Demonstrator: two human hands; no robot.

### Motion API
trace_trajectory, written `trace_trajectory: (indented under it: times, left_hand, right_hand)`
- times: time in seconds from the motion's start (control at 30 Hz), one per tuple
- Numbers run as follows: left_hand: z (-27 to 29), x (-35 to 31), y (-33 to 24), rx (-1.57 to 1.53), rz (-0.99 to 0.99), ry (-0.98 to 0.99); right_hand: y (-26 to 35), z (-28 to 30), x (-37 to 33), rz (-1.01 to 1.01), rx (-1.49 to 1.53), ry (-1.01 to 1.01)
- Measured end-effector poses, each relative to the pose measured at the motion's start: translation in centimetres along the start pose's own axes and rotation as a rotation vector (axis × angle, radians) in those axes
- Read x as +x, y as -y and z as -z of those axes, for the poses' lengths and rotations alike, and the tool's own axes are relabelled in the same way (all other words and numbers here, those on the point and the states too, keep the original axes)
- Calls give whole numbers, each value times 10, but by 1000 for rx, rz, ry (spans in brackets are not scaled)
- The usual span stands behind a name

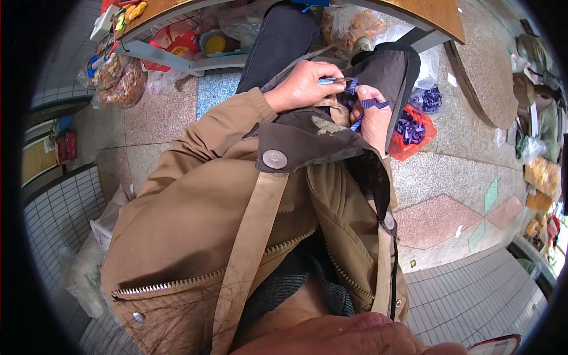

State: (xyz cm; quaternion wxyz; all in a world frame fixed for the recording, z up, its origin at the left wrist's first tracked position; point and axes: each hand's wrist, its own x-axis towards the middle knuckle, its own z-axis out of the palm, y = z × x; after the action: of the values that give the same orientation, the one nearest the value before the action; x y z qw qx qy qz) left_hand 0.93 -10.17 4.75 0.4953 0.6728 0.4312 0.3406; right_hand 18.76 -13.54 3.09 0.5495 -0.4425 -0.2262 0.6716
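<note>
Speckled stone floor [449, 177] lies below. Scissors [334, 80] are gripped in the closed left hand [305, 86]; a blue strip [374, 103] is pinched in the right hand [374, 115] over the lap. Many cut strips [411, 127] already fill the red bag [408, 148], so work seems well advanced.

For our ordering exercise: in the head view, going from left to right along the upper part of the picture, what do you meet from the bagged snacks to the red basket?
Bagged brown snacks → red packet on the shelf → left hand holding a blue-handled tool → right hand pinching a blue striped strip → red basket of purple pieces.
</note>
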Motion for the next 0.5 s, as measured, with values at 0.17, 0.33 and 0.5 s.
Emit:
trace_trajectory:
  times: [0.17, 0.33, 0.5]
  left_hand:
    - [8, 3, -5, -49, 79, -17]
    - [20, 19, -15, 64, -17, -146]
    - [27, 53, -44, -18, 36, -273]
  right_hand:
    - [8, 4, 0, 66, 58, -45]
    - [9, 10, -1, 137, 149, -55]
    - [0, 9, 0, 57, 104, -34]
